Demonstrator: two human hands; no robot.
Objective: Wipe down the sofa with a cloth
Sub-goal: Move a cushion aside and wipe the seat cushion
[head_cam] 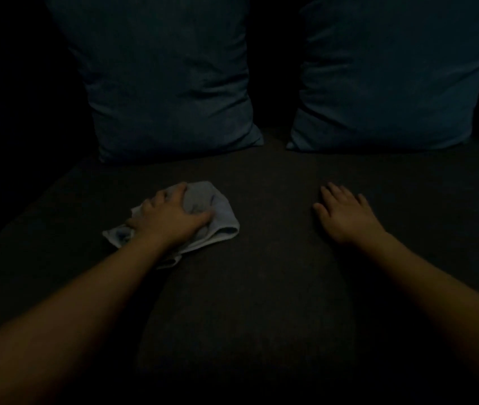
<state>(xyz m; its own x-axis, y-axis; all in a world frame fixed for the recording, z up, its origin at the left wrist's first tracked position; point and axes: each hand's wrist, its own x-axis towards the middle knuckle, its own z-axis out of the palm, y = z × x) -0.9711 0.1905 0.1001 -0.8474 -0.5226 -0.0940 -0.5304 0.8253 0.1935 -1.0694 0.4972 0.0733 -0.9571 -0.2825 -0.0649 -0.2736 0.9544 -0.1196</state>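
The scene is dim. A crumpled pale grey cloth lies on the dark sofa seat, left of centre. My left hand lies on top of the cloth with its fingers curled into the fabric, gripping it. My right hand rests flat on the seat to the right, fingers straight and spread, holding nothing. Both forearms reach in from the bottom corners.
Two large dark teal cushions stand upright at the back of the seat, the left cushion and the right cushion, with a dark gap between them. The left side beyond the seat's edge is in deep shadow.
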